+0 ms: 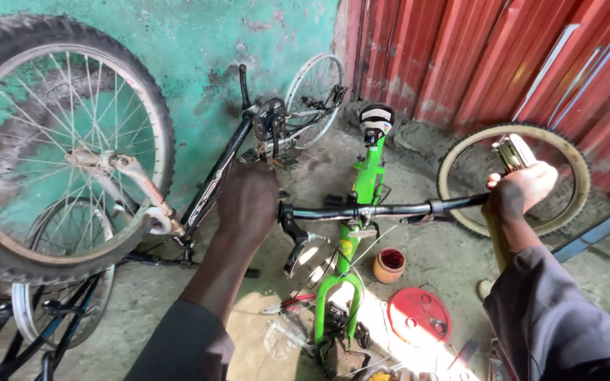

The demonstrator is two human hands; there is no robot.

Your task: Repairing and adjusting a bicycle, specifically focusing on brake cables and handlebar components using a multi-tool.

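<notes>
A small green bicycle frame point(368, 180) lies upside down on the concrete floor, its black handlebar point(375, 209) running across the middle of the view. My left hand point(248, 201) is closed around the left end of the handlebar. My right hand point(520, 189) grips the right end, where a pale grip point(513, 152) sticks up from my fist. The green fork point(337, 296) points toward me with no wheel in it. Both forearms wear grey sleeves.
A large spoked wheel point(58, 141) fills the left, with a black bicycle point(210, 190) leaning on the teal wall. A loose tyre point(513, 180) lies by the red corrugated wall point(503, 63). A small clay-coloured pot point(390, 264), a red disc point(418, 315) and tools sit on the floor.
</notes>
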